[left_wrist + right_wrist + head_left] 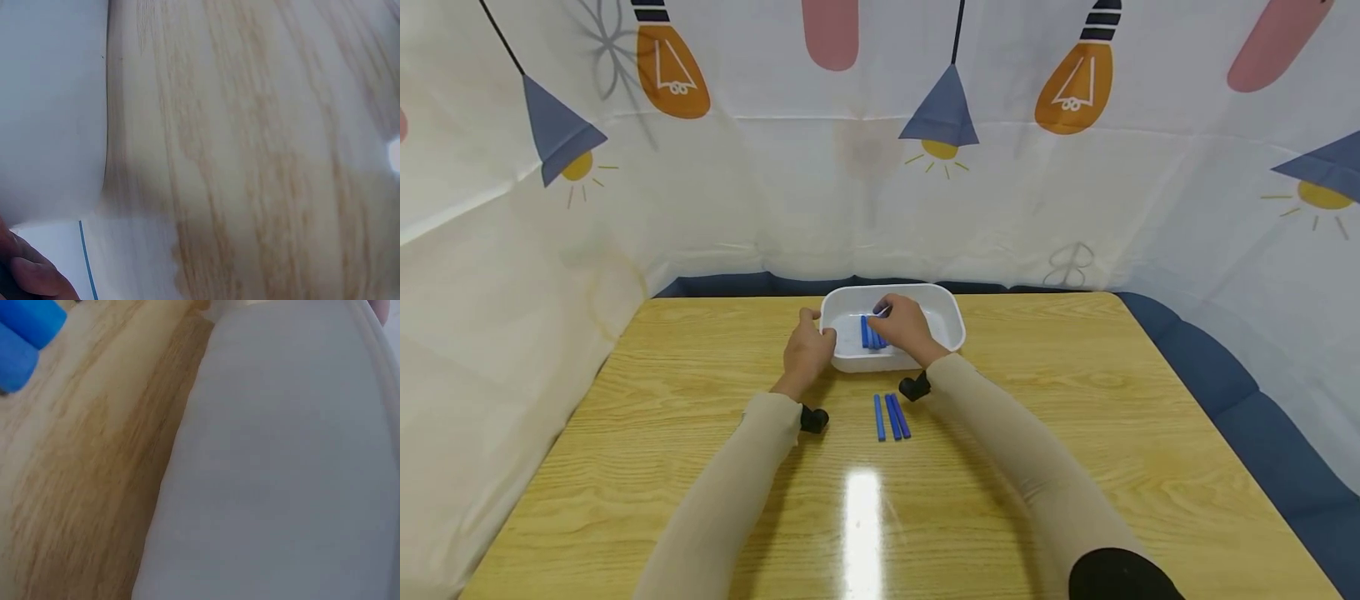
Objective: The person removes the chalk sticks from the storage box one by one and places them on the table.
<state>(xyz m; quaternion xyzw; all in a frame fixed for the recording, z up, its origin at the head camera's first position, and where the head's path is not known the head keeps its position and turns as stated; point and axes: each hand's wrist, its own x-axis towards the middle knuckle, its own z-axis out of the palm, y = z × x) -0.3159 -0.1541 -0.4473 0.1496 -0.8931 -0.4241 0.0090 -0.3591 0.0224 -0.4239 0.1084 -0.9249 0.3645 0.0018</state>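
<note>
Head view: white tray [880,364] sits toward the far edge of a wood-grain table [700,400]; using the tray as reference. Left hand [808,348] is at the tray's left end, thumb and fingers gripping its rim. Right hand [907,323] is over the middle of the tray, fingers bent down at the blue sticks [864,332] lying side by side on the tray floor. These sticks are directly under and just left of the right fingertips; can't tell if the fingers pinch one. Three more sticks on the table, in front of the tray's near wall: one lighter blue stick [880,417] on the left, two darker blue sticks [895,417] close together to its right. All three are nearer the person than either hand, between the two forearms.

Left wrist view: tray wall fills the upper left, table to its right. Left-hand fingers show at lower left, bent, close to the tray's corner. Thin blue line below that corner.

Right wrist view: tray wall takes the right side. Two blue stick ends at upper left, on the table, apart from the wall. Right-hand grip can't be judged here.
</note>
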